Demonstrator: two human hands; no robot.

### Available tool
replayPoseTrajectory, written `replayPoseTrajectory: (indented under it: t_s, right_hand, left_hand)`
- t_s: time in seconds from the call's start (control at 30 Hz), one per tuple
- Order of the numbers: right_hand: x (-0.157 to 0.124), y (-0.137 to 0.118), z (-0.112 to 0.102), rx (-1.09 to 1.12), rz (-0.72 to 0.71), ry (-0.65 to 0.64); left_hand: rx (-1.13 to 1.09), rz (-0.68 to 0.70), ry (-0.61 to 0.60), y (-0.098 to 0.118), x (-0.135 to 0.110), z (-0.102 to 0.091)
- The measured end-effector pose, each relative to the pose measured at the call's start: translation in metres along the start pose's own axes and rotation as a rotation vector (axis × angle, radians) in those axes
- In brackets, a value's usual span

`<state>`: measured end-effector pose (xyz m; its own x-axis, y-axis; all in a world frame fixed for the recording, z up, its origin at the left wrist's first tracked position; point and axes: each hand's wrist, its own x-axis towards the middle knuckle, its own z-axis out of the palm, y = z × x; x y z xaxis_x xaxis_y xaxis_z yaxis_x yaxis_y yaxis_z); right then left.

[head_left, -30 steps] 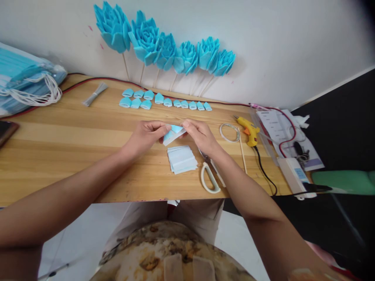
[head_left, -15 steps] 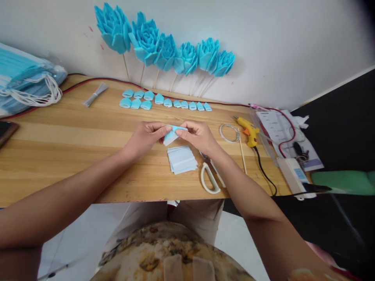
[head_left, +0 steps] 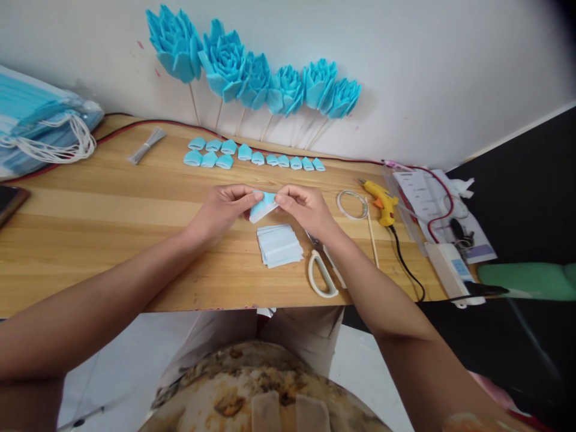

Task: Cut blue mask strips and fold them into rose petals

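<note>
Cannot fully see the folded piece [head_left: 262, 207], finger-covered, just beyond the sheet stack [head_left: 279, 246]; the scissors [head_left: 311, 275], arm-covered, right of the sheet stack; or the phone [head_left: 9, 201], edge-cropped, left of it.

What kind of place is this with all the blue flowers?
It looks like a craft corner, maybe in a home or small workshop. Blue flowers on sticks stand by the wall, and a yellow glue gun and scissors lie on the wooden table.

There are six blue flowers [head_left: 254, 81], thirteen small folded pieces [head_left: 257, 158], one held blue piece [head_left: 261, 207], one stack [head_left: 279, 245] of sheets too overlapped to count, one pair of scissors [head_left: 327, 273], one glue gun [head_left: 381, 198] and one stick [head_left: 373, 237].
</note>
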<state>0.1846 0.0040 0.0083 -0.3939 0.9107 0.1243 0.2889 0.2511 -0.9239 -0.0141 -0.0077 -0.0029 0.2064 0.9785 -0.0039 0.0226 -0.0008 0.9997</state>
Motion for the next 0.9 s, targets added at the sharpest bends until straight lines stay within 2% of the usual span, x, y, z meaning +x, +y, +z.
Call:
replayPoseTrajectory:
  t_s: [0.3,0.53,0.9]
  right_hand:
    - [-0.002,-0.007,-0.003,-0.035,-0.004,-0.021]
    - [-0.001,-0.005,-0.001,-0.06,-0.006,-0.04]
    - [-0.001,-0.003,0.001,-0.09,0.008,-0.023]
  left_hand:
    - [-0.105,-0.003,0.056,-0.01,0.004,-0.002]
    - [-0.223,-0.025,0.005,-0.011,0.004,-0.001]
    - [-0.177,-0.047,-0.005,-0.006,0.003,0.0]
